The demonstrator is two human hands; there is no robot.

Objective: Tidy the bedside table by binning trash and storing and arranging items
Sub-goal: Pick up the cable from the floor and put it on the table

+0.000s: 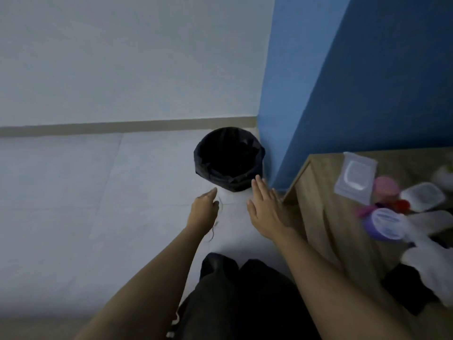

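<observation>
Two hands reach out above the pale floor. Left hand [204,207] is seen edge-on with its fingers stretched forward. A thin pale thread [213,233] dangles just beside it; whether it is pinched cannot be told. Right hand [264,204] is flat, fingers straight and spread wide, holding nothing, near the round bin with black liner [230,184]. At far right is the wooden table [323,217], with a purple-lidded round tub [384,223] on it.

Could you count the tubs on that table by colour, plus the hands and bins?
Pink tub: 1
Purple tub: 1
White tub: 1
Hands: 2, left hand, right hand
Bin: 1
Total: 6
Small red thing: too blurred to class.
</observation>
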